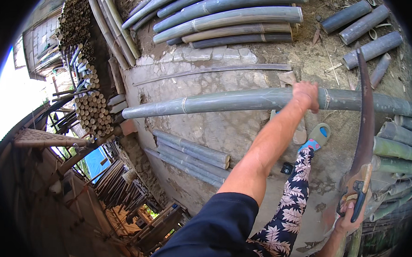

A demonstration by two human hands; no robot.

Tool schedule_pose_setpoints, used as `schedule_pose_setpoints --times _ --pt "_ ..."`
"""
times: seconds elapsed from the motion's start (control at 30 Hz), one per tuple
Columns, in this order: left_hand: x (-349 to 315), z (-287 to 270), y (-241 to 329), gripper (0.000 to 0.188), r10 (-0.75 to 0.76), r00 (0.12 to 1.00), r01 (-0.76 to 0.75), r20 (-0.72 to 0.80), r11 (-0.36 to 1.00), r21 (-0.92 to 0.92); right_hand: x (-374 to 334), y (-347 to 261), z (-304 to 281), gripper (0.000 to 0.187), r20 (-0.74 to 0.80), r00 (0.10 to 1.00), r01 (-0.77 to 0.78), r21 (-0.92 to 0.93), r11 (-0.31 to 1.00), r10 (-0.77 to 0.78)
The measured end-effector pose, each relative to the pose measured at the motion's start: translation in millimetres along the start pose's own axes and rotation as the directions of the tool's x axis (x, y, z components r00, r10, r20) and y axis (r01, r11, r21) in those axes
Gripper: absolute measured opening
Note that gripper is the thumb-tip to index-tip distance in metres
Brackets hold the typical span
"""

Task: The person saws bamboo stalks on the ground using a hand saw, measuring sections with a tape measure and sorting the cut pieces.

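Biggest first: rough paved ground [225,139] is shown all round, with a huge stack of pole ends [92,110] piled at the upper left, way too many to be counted. One long bamboo pole [232,101] is stretched right across the middle, cut off by the right edge of the view, and directly under the left hand [306,95]. That hand is laid over it near a pale node ring, fingers curled down on the pole; how hard it's being pressed can't be told.

More bamboo poles [238,17] are heaped at the top, partly overlapped, so no exact count. Greener bamboo [397,147] is bunched at the right edge.

One saw [365,117] is held by its handle in the right hand [349,221], fingers wrapped round it, below the long pole in view. Its curved blade is seen crossing in front of the pole, but contact can't be made out. Any lettering on it is too small to be read.

Smaller stuff: four short bamboo pieces [372,50] are scattered at the upper right, and one clog [325,132] is clearly seen below the long pole.
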State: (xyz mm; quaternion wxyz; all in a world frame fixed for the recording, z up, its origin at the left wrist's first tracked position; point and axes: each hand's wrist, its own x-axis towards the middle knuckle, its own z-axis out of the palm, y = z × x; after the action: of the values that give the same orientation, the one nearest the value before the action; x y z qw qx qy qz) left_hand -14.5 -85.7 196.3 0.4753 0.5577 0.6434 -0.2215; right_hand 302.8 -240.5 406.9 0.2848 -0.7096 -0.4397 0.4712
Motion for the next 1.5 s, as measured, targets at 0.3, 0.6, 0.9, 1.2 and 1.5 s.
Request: schedule_pose_setpoints --times 0.3,0.6,0.9,1.2,1.5 --pt "32.0 4.0 -6.0 0.1 0.093 0.99 -0.086 0.11 0.994 -0.061 -11.1 -9.4 4.8 0.037 0.045 0.999 -0.037 0.143 0.989 0.03" --pt "66.7 92.5 6.0 0.079 0.064 0.63 0.109 -0.774 0.979 0.169 6.5 -25.2 18.0 0.034 0.049 0.998 -0.053 0.124 0.991 0.047" --pt "50.9 11.8 -1.1 0.089 0.019 0.998 -0.013 0.064 0.996 -0.09 2.8 -17.5 23.0 0.033 0.008 0.991 -0.134 0.188 0.973 0.135" --pt "40.8 110.9 13.3 0.049 -0.006 0.682 0.012 -0.731 1.0 0.002 -42.2 -32.2 -9.7 0.021 -0.033 0.981 -0.179 0.203 0.963 0.189" --pt "40.9 104.8 -3.7 0.053 -0.067 0.777 0.093 -0.626 0.996 0.009 -62.6 -61.0 5.4 0.03 0.004 0.957 -0.283 0.216 0.934 0.289"
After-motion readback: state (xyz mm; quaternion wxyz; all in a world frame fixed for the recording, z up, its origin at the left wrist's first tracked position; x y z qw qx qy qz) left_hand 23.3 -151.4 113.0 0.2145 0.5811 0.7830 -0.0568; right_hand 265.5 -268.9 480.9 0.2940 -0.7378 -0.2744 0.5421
